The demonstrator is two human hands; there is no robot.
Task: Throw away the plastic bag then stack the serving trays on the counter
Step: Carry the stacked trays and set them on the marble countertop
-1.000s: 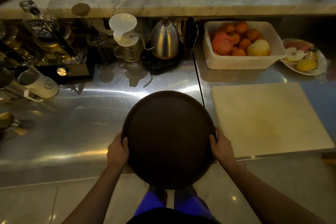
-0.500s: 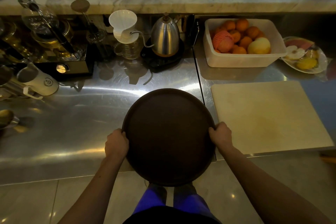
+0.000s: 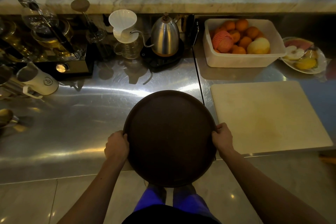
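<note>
A steel counter [image 3: 76, 129] is seen from above, and a round dark serving tray [image 3: 170, 138] is held over its front edge, partly above the floor. Over the last second the tray has been carried a little farther over the counter, so the setting-down stage of stacking appears to be under way. Whether more than one tray is held cannot be told, and no plastic bag is visible. A pale cutting board [image 3: 269, 116] lies just to the right. The left hand [image 3: 116, 146] is closed around the tray's left rim; the right hand [image 3: 222, 137] is closed around its right rim, both forearms extended forward.
</note>
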